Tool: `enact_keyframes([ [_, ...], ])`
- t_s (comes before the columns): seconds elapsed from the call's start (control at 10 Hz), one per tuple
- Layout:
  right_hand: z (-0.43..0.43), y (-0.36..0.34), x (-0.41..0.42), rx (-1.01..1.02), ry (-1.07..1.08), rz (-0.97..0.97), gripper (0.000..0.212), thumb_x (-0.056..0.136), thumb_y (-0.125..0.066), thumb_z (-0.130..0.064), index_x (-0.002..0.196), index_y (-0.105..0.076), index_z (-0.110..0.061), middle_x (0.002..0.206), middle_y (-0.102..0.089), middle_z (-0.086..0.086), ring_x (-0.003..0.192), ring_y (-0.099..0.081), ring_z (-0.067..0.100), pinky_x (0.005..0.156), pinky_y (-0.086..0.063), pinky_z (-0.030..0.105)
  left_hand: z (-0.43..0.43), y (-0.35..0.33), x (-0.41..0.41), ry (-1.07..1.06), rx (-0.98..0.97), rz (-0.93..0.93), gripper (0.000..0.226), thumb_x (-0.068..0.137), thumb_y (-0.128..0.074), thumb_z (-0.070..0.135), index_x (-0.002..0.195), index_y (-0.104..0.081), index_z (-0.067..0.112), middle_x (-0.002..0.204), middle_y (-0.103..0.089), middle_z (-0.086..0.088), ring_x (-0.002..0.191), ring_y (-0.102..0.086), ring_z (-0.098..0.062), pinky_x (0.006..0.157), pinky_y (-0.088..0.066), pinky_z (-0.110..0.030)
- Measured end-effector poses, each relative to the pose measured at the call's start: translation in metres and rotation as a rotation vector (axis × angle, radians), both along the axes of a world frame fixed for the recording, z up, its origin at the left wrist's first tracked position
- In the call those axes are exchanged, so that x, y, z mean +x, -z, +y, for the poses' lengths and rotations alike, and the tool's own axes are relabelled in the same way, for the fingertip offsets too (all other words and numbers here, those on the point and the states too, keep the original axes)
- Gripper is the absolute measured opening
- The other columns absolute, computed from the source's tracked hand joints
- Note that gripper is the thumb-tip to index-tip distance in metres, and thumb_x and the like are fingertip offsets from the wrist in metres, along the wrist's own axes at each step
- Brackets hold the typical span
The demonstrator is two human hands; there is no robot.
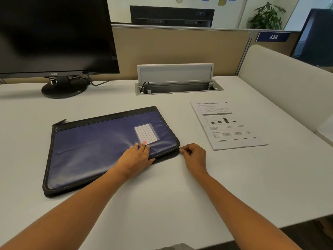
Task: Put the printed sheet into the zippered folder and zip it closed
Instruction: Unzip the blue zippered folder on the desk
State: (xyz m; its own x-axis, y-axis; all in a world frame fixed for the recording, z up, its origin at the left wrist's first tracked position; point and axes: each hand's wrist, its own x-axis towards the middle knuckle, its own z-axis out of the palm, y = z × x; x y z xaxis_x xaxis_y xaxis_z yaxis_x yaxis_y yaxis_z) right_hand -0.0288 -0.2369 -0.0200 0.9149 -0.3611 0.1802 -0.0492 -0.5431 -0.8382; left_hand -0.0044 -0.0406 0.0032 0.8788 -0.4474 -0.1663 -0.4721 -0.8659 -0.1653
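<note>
One broad pale-grey desk (162,204) fills most of what we see, backed by a tan fabric partition (180,49). On its far left stands a black flat-screen monitor (54,33) on a round base, its screen dark. Nearer to us, left of centre, lies a flat dark-blue zippered folder (86,150) with black trim and a lined white label card (146,133) in a clear pocket. At the desk's far edge a grey metal cable tray (176,82) stands with its lid raised. The white printed sheet (228,123), bearing text, a table and a small bar chart, lies flat on the desk to the right of the folder, apart from it and outside it. Our left hand (137,157) rests on the folder's near right part, fingers straight and pressing the cover down. Our right hand (193,155) has its fingers curled, pinching at the zip edge on the folder's near right corner; the pull itself is too small to make out.
</note>
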Motion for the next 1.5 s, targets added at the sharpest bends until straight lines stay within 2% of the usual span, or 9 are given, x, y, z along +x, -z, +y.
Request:
enact_keyframes([
  [0.2,-0.002,-0.002,0.006,-0.017,0.007,0.013,0.007,0.08,-0.065,-0.005,0.082,-0.068,0.001,0.087,-0.068,0.016,0.077,-0.058,0.019,0.073,-0.044,0.024,0.0,0.003,-0.001,-0.022,-0.014,0.013,0.062,0.097,-0.023,0.046,0.144,-0.016,0.007,0.153,-0.018,-0.016,0.138,-0.023,-0.035,0.109,-0.03,-0.042],
  [0.4,-0.005,-0.005,0.017,-0.028,0.018,0.033,0.009,0.08,-0.066,-0.006,0.083,-0.07,0.0,0.087,-0.068,0.016,0.082,-0.061,0.024,0.076,-0.046,0.027,0.0,0.004,-0.002,-0.027,-0.011,-0.007,0.063,0.097,-0.022,0.047,0.145,-0.015,0.007,0.154,-0.017,-0.015,0.139,-0.023,-0.034,0.108,-0.031,-0.042],
  [0.8,0.0,-0.001,0.003,0.002,0.024,0.026,0.01,0.08,-0.066,-0.008,0.085,-0.07,0.0,0.087,-0.067,0.015,0.078,-0.057,0.019,0.073,-0.043,0.023,0.002,0.006,-0.001,-0.006,0.0,-0.015,0.064,0.097,-0.019,0.047,0.145,-0.014,0.006,0.153,-0.017,-0.016,0.139,-0.021,-0.035,0.109,-0.03,-0.041],
  [1.0,0.0,0.003,-0.007,0.008,0.017,0.011,0.008,0.08,-0.066,-0.008,0.083,-0.07,-0.001,0.083,-0.067,0.012,0.069,-0.051,0.013,0.058,-0.036,0.003,0.003,0.007,-0.003,0.0,-0.006,-0.012,0.064,0.097,-0.02,0.048,0.145,-0.013,0.007,0.154,-0.017,-0.015,0.14,-0.021,-0.034,0.109,-0.03,-0.042],
  [1.1,-0.002,0.001,-0.003,-0.003,0.017,0.021,0.008,0.08,-0.067,-0.008,0.082,-0.07,-0.001,0.083,-0.066,0.012,0.069,-0.052,0.013,0.059,-0.034,0.004,0.003,0.007,-0.003,0.007,-0.003,-0.014,0.064,0.097,-0.019,0.048,0.145,-0.013,0.006,0.154,-0.017,-0.016,0.14,-0.02,-0.035,0.109,-0.029,-0.042],
  [1.3,-0.003,-0.004,0.005,-0.011,0.017,0.029,0.008,0.08,-0.066,-0.007,0.081,-0.069,0.0,0.084,-0.066,0.014,0.072,-0.052,0.015,0.069,-0.039,0.022,0.003,0.008,-0.002,0.017,-0.008,-0.004,0.064,0.097,-0.019,0.047,0.145,-0.012,0.005,0.154,-0.015,-0.017,0.14,-0.02,-0.036,0.111,-0.027,-0.042],
  [1.5,0.0,0.001,-0.003,-0.026,0.013,0.016,0.009,0.081,-0.065,-0.007,0.081,-0.068,0.001,0.084,-0.065,0.015,0.075,-0.053,0.017,0.071,-0.041,0.025,0.004,0.009,-0.002,0.021,-0.009,-0.01,0.064,0.097,-0.019,0.047,0.145,-0.013,0.005,0.153,-0.017,-0.018,0.139,-0.02,-0.036,0.11,-0.028,-0.043],
])
